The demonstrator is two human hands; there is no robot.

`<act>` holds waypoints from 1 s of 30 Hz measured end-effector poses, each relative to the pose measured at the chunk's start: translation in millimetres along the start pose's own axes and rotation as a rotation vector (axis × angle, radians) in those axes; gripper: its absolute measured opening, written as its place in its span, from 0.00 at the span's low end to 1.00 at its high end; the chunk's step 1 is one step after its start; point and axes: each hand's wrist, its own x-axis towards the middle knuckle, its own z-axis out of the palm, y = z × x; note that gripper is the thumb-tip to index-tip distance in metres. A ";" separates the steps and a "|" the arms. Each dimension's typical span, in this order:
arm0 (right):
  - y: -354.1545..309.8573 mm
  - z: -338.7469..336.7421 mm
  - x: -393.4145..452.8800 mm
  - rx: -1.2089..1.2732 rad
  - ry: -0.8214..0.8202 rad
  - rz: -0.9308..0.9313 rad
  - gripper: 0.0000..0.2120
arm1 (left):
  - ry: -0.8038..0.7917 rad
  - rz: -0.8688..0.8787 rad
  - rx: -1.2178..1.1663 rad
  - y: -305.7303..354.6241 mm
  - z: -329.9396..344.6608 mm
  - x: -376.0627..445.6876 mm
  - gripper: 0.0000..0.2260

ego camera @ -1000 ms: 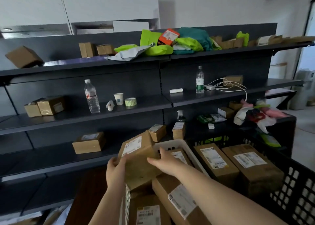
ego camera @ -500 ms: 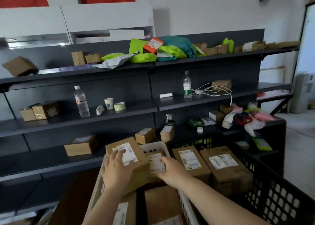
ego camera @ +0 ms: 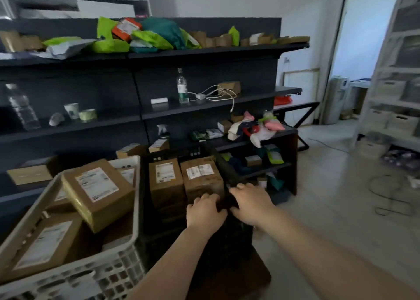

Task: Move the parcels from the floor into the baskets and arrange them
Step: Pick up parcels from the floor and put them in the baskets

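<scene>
Parcels are sitting in two baskets: a white basket (ego camera: 68,274) at 8 o'clock and a black basket (ego camera: 229,174) at centre. One labelled cardboard parcel (ego camera: 97,193) is lying tilted on top of the white basket's load, its corner overhanging toward the right rim. Two labelled parcels (ego camera: 166,181) (ego camera: 201,178) are standing side by side in the black basket. The left hand (ego camera: 204,211) is resting with fingers curled over the near edge of the right-hand parcel. The right hand (ego camera: 250,204), fingers curled, is gripping the black basket's right rim. Open floor (ego camera: 341,197) is lying at 3 o'clock. Dark shelving (ego camera: 204,108) is bounding the baskets at 12 o'clock.
</scene>
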 end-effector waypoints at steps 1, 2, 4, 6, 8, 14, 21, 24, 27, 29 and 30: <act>16.0 2.2 -11.0 0.002 -0.003 0.014 0.17 | -0.012 0.013 -0.001 17.7 10.0 -1.9 0.20; 30.7 4.7 -20.6 0.006 -0.007 0.035 0.16 | -0.021 0.027 0.000 34.1 18.5 -3.4 0.20; 58.1 10.6 -36.0 0.013 -0.017 0.088 0.16 | -0.036 0.059 0.008 62.5 32.1 -2.6 0.20; 80.1 18.9 -45.3 0.003 -0.023 0.118 0.18 | -0.053 0.070 -0.004 82.3 42.0 3.0 0.21; 104.8 28.5 -51.3 -0.014 -0.036 0.129 0.20 | -0.059 0.065 -0.002 102.3 52.9 13.6 0.22; 181.9 34.8 -31.8 -0.072 -0.119 0.101 0.23 | -0.053 0.085 0.042 151.3 88.5 68.3 0.22; 275.8 33.0 36.1 -0.078 -0.163 0.032 0.24 | -0.053 0.031 0.016 189.2 133.9 153.7 0.20; 317.4 43.9 61.2 -0.070 -0.168 0.003 0.25 | -0.063 -0.034 -0.005 204.4 150.9 187.5 0.21; 349.7 63.4 80.6 -0.027 -0.197 -0.014 0.25 | -0.057 -0.123 -0.019 218.7 169.4 207.2 0.19; 365.2 80.5 93.6 -0.040 -0.231 -0.075 0.25 | -0.044 -0.191 -0.012 225.0 183.1 213.9 0.18; 372.9 88.8 102.0 -0.038 -0.243 -0.110 0.24 | -0.043 -0.232 -0.015 227.5 189.1 217.5 0.18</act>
